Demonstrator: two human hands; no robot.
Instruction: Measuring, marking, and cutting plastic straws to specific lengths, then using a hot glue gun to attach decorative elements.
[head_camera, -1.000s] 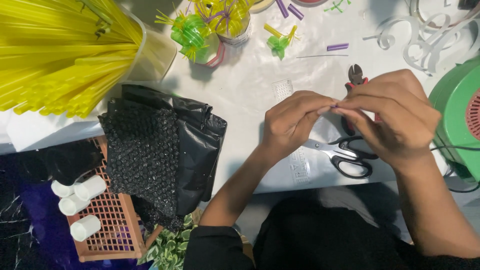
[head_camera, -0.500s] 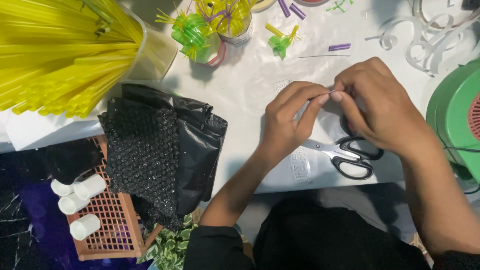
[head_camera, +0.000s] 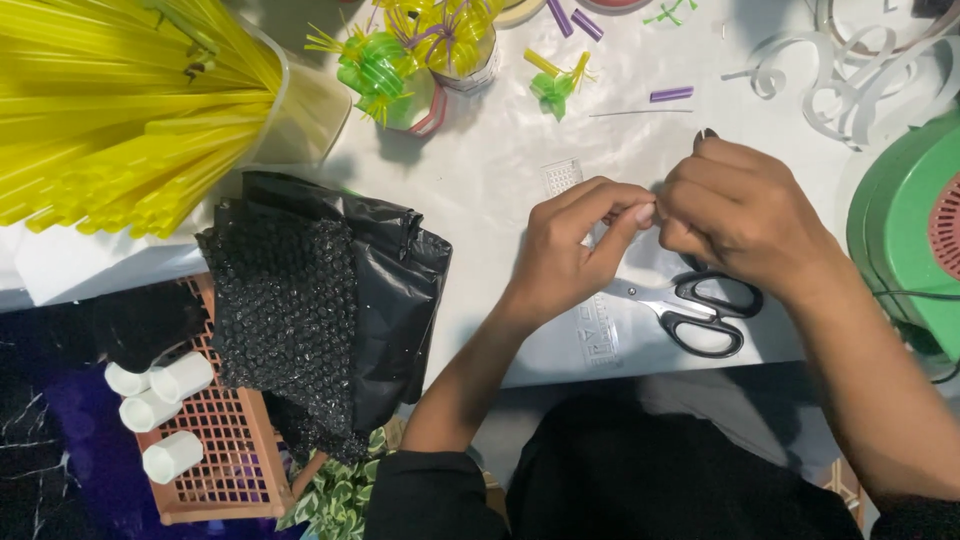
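**Fingertips meeting over the scissors**

Nearest me, low on my left, an orange plastic basket (head_camera: 215, 450) carries a few short white tubes (head_camera: 160, 405), and a crumpled black bag with bubble wrap (head_camera: 320, 300) hangs over the tabletop (head_camera: 480, 170) edge above it.

Next come my hands. My left hand (head_camera: 570, 250) is curled nearly shut, thumb and forefinger pinched together and pointing right. My right hand (head_camera: 735, 215) is closed the same way, knuckles up, fingertips pointing left. The two pinches meet tip to tip, so whatever tiny piece I hold sits exactly between them. It is too small and too covered by my fingers for me to say what it is, or which way its long axis runs. Neither hand is nearer to it; both touch at that one spot.

Just below that spot, the black-handled scissors (head_camera: 690, 305) lie flat, blades pointing left under my left hand, handles under my right wrist, so my right hand is the closer one to the loops.

Farther out lie a short purple straw piece (head_camera: 671, 94) and a thin wire (head_camera: 625, 113) beside it, then small green-and-yellow straw flowers (head_camera: 552, 85). At the far left a clear tub of long yellow straws (head_camera: 110, 100) fans out; at the far right curled white strips (head_camera: 840, 80) sit above a green round machine (head_camera: 910, 230).
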